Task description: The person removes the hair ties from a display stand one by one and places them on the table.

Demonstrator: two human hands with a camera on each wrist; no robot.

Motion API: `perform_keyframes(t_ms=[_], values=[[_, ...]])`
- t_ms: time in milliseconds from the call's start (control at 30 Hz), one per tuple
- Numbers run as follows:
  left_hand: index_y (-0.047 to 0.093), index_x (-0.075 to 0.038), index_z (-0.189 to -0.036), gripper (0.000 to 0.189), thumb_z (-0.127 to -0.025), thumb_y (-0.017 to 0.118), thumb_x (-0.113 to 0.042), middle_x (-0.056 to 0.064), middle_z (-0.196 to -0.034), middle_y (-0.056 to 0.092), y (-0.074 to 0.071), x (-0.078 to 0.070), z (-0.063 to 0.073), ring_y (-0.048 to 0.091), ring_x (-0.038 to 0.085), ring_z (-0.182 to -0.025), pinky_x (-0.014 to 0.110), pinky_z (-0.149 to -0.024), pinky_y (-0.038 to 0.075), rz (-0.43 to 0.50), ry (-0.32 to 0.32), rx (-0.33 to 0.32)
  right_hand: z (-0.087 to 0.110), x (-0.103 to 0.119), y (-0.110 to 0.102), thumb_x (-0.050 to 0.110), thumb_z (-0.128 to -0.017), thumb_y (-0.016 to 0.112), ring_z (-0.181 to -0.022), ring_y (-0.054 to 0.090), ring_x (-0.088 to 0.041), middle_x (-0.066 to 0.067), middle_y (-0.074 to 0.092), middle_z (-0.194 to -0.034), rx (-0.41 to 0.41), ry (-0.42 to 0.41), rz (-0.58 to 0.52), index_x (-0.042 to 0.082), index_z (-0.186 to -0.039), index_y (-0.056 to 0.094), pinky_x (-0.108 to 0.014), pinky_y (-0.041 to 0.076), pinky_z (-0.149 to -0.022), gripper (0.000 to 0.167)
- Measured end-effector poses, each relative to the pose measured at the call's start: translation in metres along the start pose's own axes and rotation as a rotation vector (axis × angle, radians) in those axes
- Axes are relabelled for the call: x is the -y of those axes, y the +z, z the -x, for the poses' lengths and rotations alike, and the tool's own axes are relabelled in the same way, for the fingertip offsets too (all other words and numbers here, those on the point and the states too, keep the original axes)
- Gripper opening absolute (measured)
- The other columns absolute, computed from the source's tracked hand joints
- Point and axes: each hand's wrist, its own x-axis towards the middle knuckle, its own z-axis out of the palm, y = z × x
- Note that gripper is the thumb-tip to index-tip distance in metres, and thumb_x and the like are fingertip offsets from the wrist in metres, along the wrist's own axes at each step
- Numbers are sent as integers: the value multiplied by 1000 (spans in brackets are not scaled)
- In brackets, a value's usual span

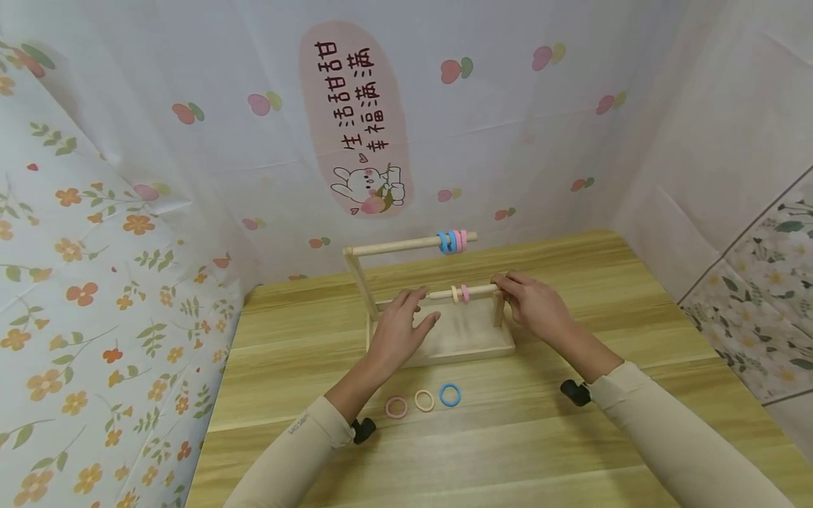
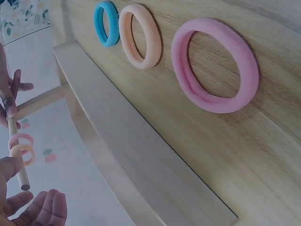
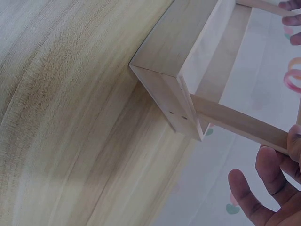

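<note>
A wooden rack (image 1: 454,355) has two bars. A peach hair tie (image 1: 454,295) and a pink hair tie (image 1: 466,294) hang on its lower bar (image 1: 484,290). My right hand (image 1: 538,307) grips that bar's right end, by the short post (image 3: 240,125). At the bar's free left end is my left hand (image 1: 395,330), thumb and fingers spread apart; in the left wrist view its thumb overlaps the bar beside the peach tie, and contact is unclear. Blue hair ties (image 1: 443,243) and pink ones (image 1: 463,240) circle the upper bar (image 1: 394,246) near its right end.
In front of the rack, a pink hair tie (image 2: 249,70), a peach one (image 2: 153,37) and a blue one (image 2: 98,23) lie in a row on the wood-grain table (image 1: 508,437). Printed cloth (image 1: 508,141) hangs behind and at the sides.
</note>
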Motion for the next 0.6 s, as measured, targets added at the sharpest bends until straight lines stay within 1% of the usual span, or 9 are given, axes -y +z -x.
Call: perform_keyframes(t_ms=[200, 433, 600], values=[[61, -7, -155, 57, -107, 77, -34, 14, -137, 72, 4, -2, -5, 77, 28, -113, 43, -90, 66, 12, 16, -1, 1, -1, 0, 3, -104, 75, -69, 61, -23, -11, 74, -101, -11, -6, 14, 2, -122, 79, -39, 55, -59, 19], [62, -6, -154, 56, -107, 78, -32, 18, -135, 73, 9, -5, -11, 76, 30, -113, 45, -90, 65, 15, 34, 13, 0, -1, -1, 5, -105, 74, -70, 60, -22, -11, 74, -104, 14, 9, 5, 3, -124, 80, -40, 55, -61, 20], [62, -6, -154, 56, -107, 77, -32, 16, -136, 73, 11, -6, -14, 76, 29, -114, 44, -91, 65, 8, 43, 20, 0, 1, -1, 6, -105, 74, -71, 63, -23, -11, 75, -105, 24, 20, 7, 3, -124, 80, -40, 56, -61, 20]])
